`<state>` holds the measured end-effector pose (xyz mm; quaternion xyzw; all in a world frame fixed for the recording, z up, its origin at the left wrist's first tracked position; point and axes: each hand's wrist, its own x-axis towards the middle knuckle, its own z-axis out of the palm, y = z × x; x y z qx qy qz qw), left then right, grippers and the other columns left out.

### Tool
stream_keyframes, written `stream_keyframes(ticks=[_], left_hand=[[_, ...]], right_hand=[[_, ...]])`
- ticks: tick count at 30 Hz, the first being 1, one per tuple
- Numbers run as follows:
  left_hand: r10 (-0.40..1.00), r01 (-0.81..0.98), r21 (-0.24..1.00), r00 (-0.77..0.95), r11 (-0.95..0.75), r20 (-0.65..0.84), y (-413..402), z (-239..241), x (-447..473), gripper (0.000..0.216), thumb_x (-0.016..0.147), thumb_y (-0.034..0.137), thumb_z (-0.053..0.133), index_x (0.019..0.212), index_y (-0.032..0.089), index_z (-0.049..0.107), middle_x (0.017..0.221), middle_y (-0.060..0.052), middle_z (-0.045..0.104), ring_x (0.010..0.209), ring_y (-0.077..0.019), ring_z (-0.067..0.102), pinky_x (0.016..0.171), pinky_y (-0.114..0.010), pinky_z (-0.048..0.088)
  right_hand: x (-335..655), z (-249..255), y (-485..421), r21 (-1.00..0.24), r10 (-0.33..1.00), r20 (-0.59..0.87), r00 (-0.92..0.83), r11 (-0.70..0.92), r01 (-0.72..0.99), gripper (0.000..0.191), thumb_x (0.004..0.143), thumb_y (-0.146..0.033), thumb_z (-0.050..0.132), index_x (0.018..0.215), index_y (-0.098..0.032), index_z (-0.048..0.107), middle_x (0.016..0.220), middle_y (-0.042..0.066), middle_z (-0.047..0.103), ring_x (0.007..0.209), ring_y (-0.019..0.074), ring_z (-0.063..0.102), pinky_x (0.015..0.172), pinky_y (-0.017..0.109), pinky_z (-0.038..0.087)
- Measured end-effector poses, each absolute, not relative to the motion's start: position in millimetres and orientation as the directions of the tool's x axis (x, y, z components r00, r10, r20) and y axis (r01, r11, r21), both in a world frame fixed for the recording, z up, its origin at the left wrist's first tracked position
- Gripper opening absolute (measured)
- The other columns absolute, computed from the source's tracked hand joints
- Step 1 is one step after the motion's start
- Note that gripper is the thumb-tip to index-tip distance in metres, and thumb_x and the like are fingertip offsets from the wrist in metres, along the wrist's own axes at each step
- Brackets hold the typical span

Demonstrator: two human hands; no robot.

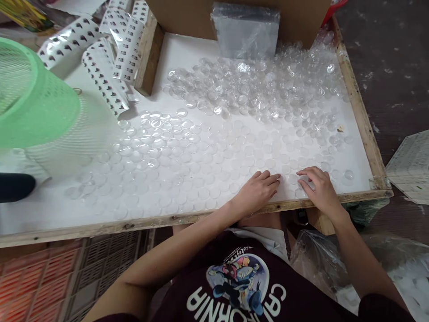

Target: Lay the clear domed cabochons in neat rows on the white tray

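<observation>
Small clear plastic discs, oval in this view, lie in a single spread layer over the white tabletop. My left hand rests low over the table near its front edge, fingers curled together; whatever is under the fingertips is hidden. To its right, my right hand has thumb and index finger apart, with fingertips beside a clear disc. Another disc lies just below the right thumb. Beyond both hands, more clear discs sit in a loose heap.
A wooden rim borders the table. At the back stand a cardboard sheet and a plastic-wrapped grey block. On the left are a green mesh basket, printed sticker sheets, a wood block and a dark rounded object.
</observation>
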<state>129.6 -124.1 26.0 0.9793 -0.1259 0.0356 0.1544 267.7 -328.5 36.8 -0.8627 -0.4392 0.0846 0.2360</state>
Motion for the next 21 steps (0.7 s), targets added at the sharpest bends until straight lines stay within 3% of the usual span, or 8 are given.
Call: stream_keyframes(ticks=[8,16,21], left_hand=[[-0.188,-0.214,0.318,0.976,-0.924,0.110,-119,27,118,0.023,0.102,0.017,0.052,0.121,0.011,0.064,0.138,-0.013,0.064,0.110,-0.0262,0.057,0.089,-0.039,0.043],[-0.157,-0.195,0.366,0.979,-0.910,0.130,-118,36,109,0.023,0.104,0.018,0.049,0.120,0.012,0.064,0.134,-0.013,0.066,0.109,-0.0264,0.059,0.089,-0.039,0.045],[-0.304,-0.320,0.359,0.947,-0.877,0.103,-123,33,111,0.023,0.100,0.012,0.053,0.120,0.014,0.065,0.135,-0.011,0.067,0.107,-0.0246,0.058,0.088,-0.036,0.044]], right_hand=[[272,37,-348,-0.430,0.833,-0.073,0.548,-0.522,0.737,0.015,0.096,-0.030,0.056,0.105,-0.024,0.066,0.108,0.007,0.069,0.104,0.0278,0.064,0.088,0.043,0.042],[271,39,-344,-0.431,0.828,-0.065,0.557,-0.526,0.733,0.012,0.096,-0.022,0.050,0.089,-0.022,0.060,0.093,0.005,0.069,0.086,0.0229,0.064,0.083,0.041,0.039],[267,46,-343,-0.449,0.838,-0.054,0.543,-0.507,0.736,0.011,0.097,-0.025,0.051,0.089,-0.023,0.058,0.094,0.005,0.069,0.084,0.0226,0.063,0.083,0.040,0.039]])
